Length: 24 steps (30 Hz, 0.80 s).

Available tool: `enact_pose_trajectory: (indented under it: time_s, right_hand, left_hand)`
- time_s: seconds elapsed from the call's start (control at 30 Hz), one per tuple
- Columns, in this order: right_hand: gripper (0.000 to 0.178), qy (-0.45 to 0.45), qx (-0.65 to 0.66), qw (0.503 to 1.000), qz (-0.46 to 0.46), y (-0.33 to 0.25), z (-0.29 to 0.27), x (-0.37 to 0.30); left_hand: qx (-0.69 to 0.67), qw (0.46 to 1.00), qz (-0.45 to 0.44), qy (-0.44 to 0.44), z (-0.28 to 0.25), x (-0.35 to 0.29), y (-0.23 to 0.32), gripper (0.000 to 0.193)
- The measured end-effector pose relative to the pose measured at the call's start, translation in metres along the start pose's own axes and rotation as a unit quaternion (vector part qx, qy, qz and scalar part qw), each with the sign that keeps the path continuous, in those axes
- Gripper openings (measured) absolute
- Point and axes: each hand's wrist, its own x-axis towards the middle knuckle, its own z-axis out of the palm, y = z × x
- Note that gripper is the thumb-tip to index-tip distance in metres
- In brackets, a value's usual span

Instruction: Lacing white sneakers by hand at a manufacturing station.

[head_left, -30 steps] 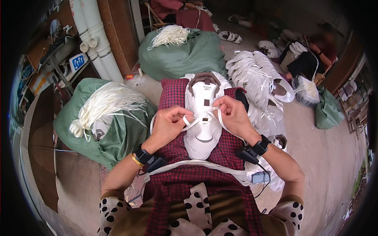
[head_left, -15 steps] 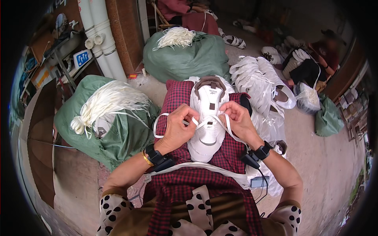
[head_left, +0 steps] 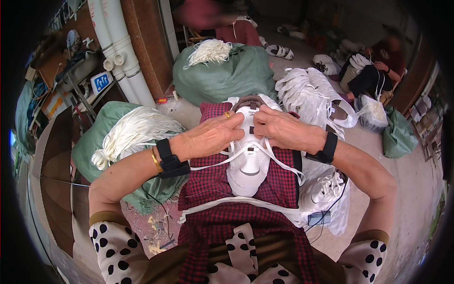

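A white sneaker lies across my lap on a red-and-black checked cloth, its toe toward me and its brown-lined collar away from me. White shoelace crosses low on its tongue, and the loose ends trail out to both sides. My left hand is closed at the left edge of the shoe's upper opening. Across from it, my right hand grips the right edge, fingers bent. The backs of both hands hide their fingertips, so whether they also pinch lace is not visible.
Green sacks stand at the left and beyond the shoe, topped with white lace bundles. White shoes are stacked at the right, and another sneaker sits by my right knee. Two people sit farther back.
Both hands have moved away from me, from the lower lace crossing to the shoe's upper opening. The lace ends they were pinching now hang loose at the sides.
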Motion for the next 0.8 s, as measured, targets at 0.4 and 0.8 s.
enact_pose_trajectory:
  time_s: [0.4,0.8]
  right_hand:
    - [0.028,-0.217,0.134,0.960,0.117,0.029,-0.007,0.012]
    - [0.060,-0.244,0.306,0.869,0.303,0.029,-0.014,0.032]
  left_hand:
    - [-0.018,0.964,-0.001,-0.264,-0.017,0.048,-0.013,0.018]
    - [-0.086,0.954,-0.218,-0.184,0.007,0.054,-0.007,0.022]
